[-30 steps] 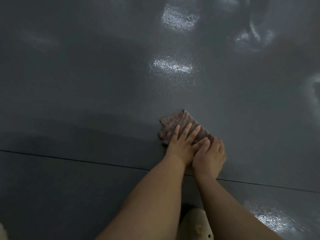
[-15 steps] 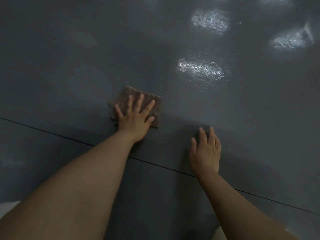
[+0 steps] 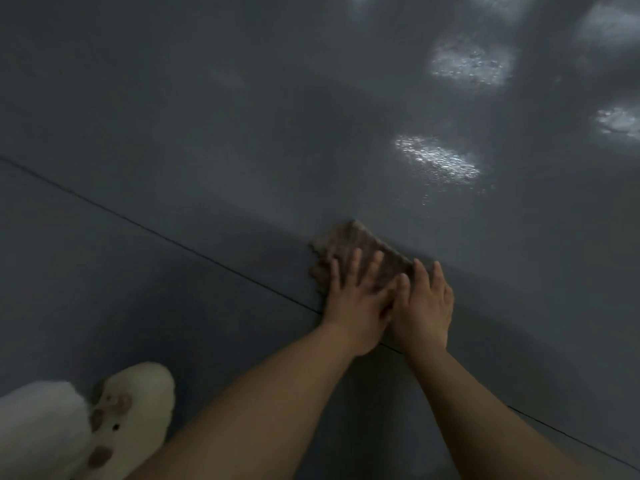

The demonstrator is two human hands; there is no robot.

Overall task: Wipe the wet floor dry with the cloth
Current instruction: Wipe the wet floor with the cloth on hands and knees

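A folded brownish, bumpy cloth point(image 3: 349, 242) lies flat on the dark grey floor point(image 3: 207, 150). My left hand point(image 3: 356, 299) presses on it with straight, spread fingers. My right hand point(image 3: 424, 303) lies flat beside the left, its fingertips touching the cloth's right end. Shiny wet patches point(image 3: 436, 159) glisten on the floor beyond the cloth, with more patches at the upper right point(image 3: 469, 64).
A thin dark seam point(image 3: 156, 233) runs diagonally across the floor, passing under my hands. A cream clog shoe point(image 3: 135, 414) and a white fuzzy trouser leg point(image 3: 38, 431) sit at the lower left.
My left hand slid the cloth from the left back to the right. My right hand, which was resting apart on the floor, now meets the cloth again beside the left hand.
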